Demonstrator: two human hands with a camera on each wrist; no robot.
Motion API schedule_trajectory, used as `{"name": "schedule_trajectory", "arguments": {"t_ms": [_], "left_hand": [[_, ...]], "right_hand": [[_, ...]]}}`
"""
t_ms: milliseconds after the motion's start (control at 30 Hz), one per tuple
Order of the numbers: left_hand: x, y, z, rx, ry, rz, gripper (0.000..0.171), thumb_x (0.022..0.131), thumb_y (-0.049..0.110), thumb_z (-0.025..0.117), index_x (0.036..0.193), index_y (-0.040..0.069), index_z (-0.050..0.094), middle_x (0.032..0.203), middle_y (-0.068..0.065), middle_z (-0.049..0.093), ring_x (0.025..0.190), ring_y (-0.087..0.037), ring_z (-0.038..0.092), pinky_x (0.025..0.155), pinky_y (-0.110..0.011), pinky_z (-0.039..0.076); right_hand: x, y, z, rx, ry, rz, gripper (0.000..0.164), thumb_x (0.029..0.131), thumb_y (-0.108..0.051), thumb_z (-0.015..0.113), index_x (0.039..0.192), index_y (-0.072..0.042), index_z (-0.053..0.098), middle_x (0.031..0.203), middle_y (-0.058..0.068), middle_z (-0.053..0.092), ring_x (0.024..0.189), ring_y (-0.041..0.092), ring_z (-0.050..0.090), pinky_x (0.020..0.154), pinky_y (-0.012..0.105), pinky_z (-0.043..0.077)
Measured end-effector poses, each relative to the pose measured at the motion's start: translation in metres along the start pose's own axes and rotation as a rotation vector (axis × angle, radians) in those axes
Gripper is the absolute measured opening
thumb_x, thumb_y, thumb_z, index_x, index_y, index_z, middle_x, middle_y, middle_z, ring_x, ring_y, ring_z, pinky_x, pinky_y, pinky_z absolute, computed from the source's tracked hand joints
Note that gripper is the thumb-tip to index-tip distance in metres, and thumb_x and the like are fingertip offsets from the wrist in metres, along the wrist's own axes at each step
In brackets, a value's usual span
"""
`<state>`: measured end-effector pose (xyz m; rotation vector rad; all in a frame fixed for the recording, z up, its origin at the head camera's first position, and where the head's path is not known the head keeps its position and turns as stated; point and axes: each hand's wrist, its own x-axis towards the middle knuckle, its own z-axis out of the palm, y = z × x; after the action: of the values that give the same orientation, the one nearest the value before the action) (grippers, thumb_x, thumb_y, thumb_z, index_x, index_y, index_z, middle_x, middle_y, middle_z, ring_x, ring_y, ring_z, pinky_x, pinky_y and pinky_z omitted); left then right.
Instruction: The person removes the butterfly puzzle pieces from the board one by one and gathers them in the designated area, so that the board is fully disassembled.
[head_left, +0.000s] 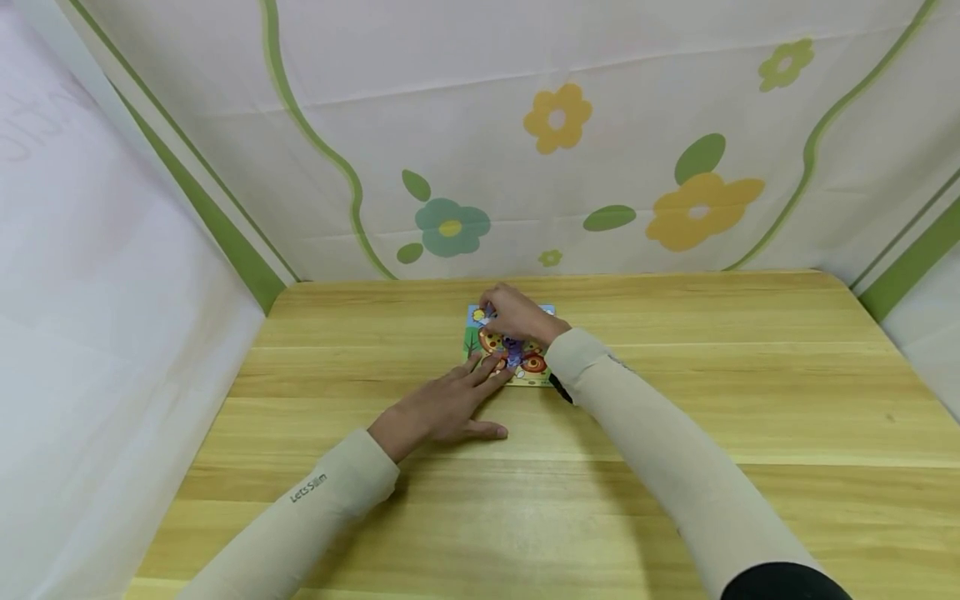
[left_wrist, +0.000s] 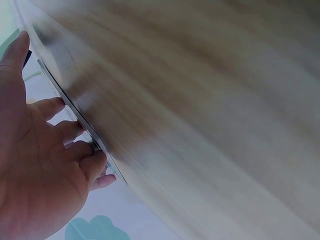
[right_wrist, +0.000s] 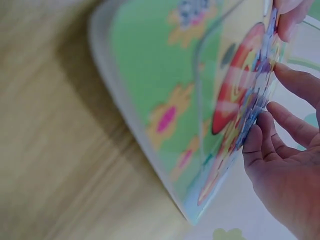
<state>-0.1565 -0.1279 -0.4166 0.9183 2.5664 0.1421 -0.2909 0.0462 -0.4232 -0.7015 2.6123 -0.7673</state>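
Note:
A small butterfly jigsaw puzzle [head_left: 534, 363] lies flat near the far edge of the table, with a red-orange butterfly with a purple body on a bright background. The left hand [head_left: 453, 402] rests on its near left edge, fingers stretched and touching the board, thumb spread on the wood. Over the puzzle's upper left part, the right hand [head_left: 517, 315] bends down with curled fingers and pinches a small dark bluish piece, mostly hidden by the fingers. In the right wrist view, the fingertips of the right hand [right_wrist: 285, 145] meet the board's face [right_wrist: 145, 90].
The wooden table [head_left: 675, 400] stretches around the puzzle on all sides. Behind it hangs a white cloth [head_left: 480, 158] printed with flowers and green stems. Another white cloth [head_left: 97, 333] closes the left side.

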Motion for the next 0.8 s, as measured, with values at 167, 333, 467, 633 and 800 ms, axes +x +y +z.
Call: {"name": "schedule_trajectory", "arguments": {"t_ms": [167,333,467,633,800], "left_hand": [[-0.0003,0.0003,0.0001,-0.008,-0.003,-0.002,0.091,0.101,0.07,0.05,0.171,0.026,0.01,0.178,-0.003,0.002,0.165,-0.034,0.004,0.128,-0.055,0.028],[-0.0001,0.0003,-0.0002,-0.008,0.003,0.002,0.091,0.101,0.07,0.05,0.171,0.027,0.011,0.178,-0.004,0.002,0.165,-0.035,0.004,0.128,-0.055,0.029],[0.0002,-0.0003,-0.0004,-0.01,0.009,0.011,0.091,0.101,0.069,0.05,0.171,0.025,0.012,0.178,-0.005,0.003,0.164,-0.036,0.004,0.128,-0.055,0.029],[0.0,-0.0008,-0.0011,-0.025,0.003,0.01,0.091,0.101,0.068,0.051,0.171,0.024,0.011,0.178,-0.005,0.004,0.164,-0.036,0.003,0.127,-0.055,0.029],[-0.0005,-0.0009,-0.001,-0.03,-0.002,0.006,0.092,0.101,0.069,0.051,0.171,0.024,0.01,0.178,-0.005,0.003,0.165,-0.035,0.002,0.127,-0.055,0.029]], "right_hand": [[0.0005,0.0013,0.0009,0.048,0.002,0.013,0.044,0.101,-0.015,0.071,0.141,-0.002,0.06,0.138,0.016,0.057,0.125,0.031,0.058,0.103,0.045,0.053],[0.0007,0.0017,0.0008,0.088,0.002,0.027,0.045,0.1,-0.014,0.072,0.141,-0.003,0.06,0.141,0.016,0.057,0.126,0.031,0.058,0.103,0.046,0.053],[0.0005,0.0021,0.0002,0.104,0.0,0.04,0.046,0.1,-0.015,0.072,0.143,-0.003,0.06,0.142,0.016,0.056,0.126,0.031,0.057,0.103,0.045,0.052],[0.0002,0.0021,-0.0004,0.109,0.007,0.027,0.045,0.099,-0.015,0.073,0.141,-0.003,0.061,0.139,0.016,0.057,0.124,0.031,0.056,0.103,0.046,0.051],[-0.0001,0.003,-0.0006,0.106,0.018,0.007,0.043,0.098,-0.015,0.075,0.137,-0.002,0.064,0.138,0.016,0.058,0.124,0.031,0.055,0.103,0.046,0.051]]}}
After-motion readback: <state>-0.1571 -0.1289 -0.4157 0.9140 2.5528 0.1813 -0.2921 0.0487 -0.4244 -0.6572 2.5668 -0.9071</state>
